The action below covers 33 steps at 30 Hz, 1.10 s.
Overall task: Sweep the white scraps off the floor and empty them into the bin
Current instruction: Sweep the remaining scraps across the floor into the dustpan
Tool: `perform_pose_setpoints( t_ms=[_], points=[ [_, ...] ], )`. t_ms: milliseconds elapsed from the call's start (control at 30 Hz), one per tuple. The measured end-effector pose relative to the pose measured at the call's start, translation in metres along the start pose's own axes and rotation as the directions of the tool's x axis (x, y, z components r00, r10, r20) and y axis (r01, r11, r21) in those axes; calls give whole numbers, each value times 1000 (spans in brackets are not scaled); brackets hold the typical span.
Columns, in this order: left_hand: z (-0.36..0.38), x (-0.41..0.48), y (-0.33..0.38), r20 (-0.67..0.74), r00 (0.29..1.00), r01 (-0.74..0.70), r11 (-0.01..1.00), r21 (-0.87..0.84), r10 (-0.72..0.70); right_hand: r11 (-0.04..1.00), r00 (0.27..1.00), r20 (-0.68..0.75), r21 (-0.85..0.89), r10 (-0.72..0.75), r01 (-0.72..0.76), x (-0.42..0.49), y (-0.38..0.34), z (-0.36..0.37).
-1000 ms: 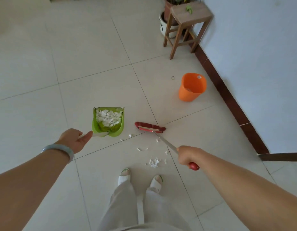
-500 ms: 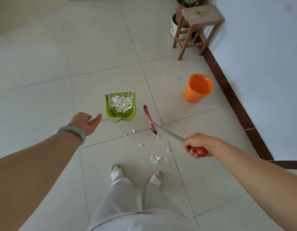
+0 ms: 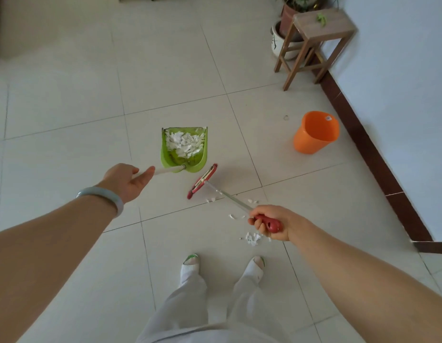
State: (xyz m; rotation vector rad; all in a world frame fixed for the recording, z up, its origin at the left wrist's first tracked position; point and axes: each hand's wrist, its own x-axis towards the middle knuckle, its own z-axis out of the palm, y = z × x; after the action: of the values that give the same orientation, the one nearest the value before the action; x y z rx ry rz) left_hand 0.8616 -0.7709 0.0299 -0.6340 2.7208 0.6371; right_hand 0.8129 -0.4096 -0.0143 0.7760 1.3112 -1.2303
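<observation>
My left hand (image 3: 127, 180) grips the white handle of a green dustpan (image 3: 197, 159) that holds a heap of white scraps (image 3: 184, 144). My right hand (image 3: 270, 222) is closed on the red grip of a broom with a metal shaft; its red broom head (image 3: 202, 181) sits just right of the dustpan's back corner. Loose white scraps on the floor (image 3: 252, 237) lie under my right hand, and a few more lie along the tile joint near the shaft. The orange bin (image 3: 315, 132) stands to the right, near the wall.
A wooden stool (image 3: 316, 43) and a potted plant (image 3: 290, 18) stand at the back right by the wall. A dark skirting board (image 3: 371, 149) runs along the right wall. A small ring (image 3: 286, 117) lies on the tiles left of the bin. My feet (image 3: 190, 262) are below the scraps.
The dustpan has been lifted and carried up and right, towards the bin. The broom head has swung round and come off the scraps. The view has shifted forward.
</observation>
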Motion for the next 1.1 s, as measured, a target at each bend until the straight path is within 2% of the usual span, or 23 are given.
perform_pose_setpoints(
  t_ms=[33, 67, 133, 200, 300, 433, 533, 700, 1100],
  points=[
    [-4, 2, -13, 13, 1000, 2, 1000, 18, -2, 988, 998, -49, -152, 33, -40, 7, 4, 14],
    [-5, 5, -18, 39, 999, 16, 999, 32, -18, 925, 990, -132, -369, 43, -90, 15, 9, 19],
    [-7, 14, -35, 93, 992, 90, 996, -5, -90, 699, 957, -287, -692, -35, -182, 26, 22, 30],
    [-12, 16, -47, 105, 992, 62, 997, 52, -68, 582, 937, -328, -787, -116, -204, 33, 33, 42],
    [-13, 14, -58, 95, 995, -47, 987, 156, 33, 576, 929, -350, -787, -122, -221, 34, 43, 46],
    [-6, 22, -64, 170, 985, -4, 973, 229, -36, 630, 887, -459, -702, -45, -331, 19, 48, 33],
    [1, 25, -59, 200, 980, -50, 958, 281, -7, 674, 868, -496, -643, -5, -364, 3, 53, 10],
    [20, 23, -41, 229, 973, -102, 950, 296, 33, 722, 817, -572, -535, 73, -439, -7, 76, -38],
    [72, -6, 40, 256, 962, -173, 943, 284, 99, 787, 786, -588, -386, 192, -481, -39, 162, -138]
  ],
)
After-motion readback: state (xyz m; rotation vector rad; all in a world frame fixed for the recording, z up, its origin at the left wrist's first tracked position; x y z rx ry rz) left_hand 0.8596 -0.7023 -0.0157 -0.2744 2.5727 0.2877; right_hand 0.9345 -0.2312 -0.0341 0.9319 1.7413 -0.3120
